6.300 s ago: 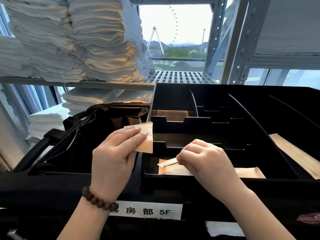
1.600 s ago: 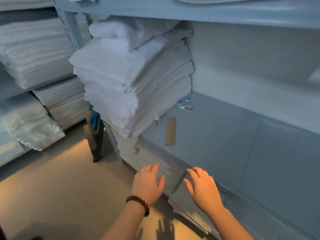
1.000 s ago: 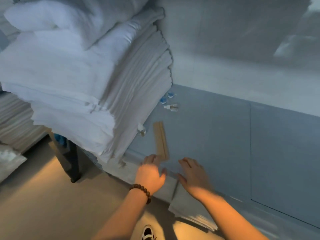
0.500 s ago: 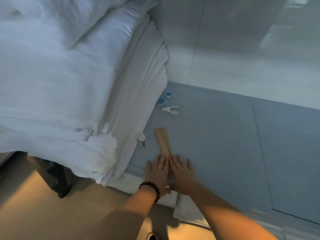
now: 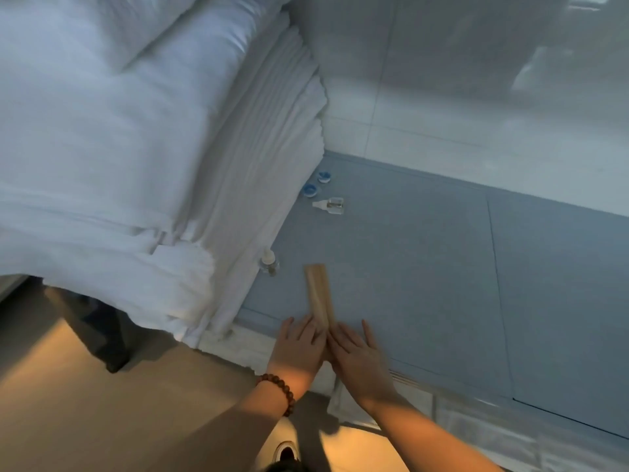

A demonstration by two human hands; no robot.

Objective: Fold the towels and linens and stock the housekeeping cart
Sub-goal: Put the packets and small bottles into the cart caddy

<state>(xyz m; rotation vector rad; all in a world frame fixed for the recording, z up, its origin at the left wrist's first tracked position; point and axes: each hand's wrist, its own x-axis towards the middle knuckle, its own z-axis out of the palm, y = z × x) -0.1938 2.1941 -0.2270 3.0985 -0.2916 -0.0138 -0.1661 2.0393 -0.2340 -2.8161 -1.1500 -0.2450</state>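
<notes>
Left hand (image 5: 299, 349), right hand (image 5: 357, 356) have reached packet's (image 5: 318, 291) near end.

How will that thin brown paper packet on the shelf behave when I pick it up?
The brown packet looks thin and flat, so it is probably light and bendy. Lying flush on the smooth shelf, it may slide rather than lift; dragging it to the edge could help. Flat-sided, it shouldn't roll.
</notes>
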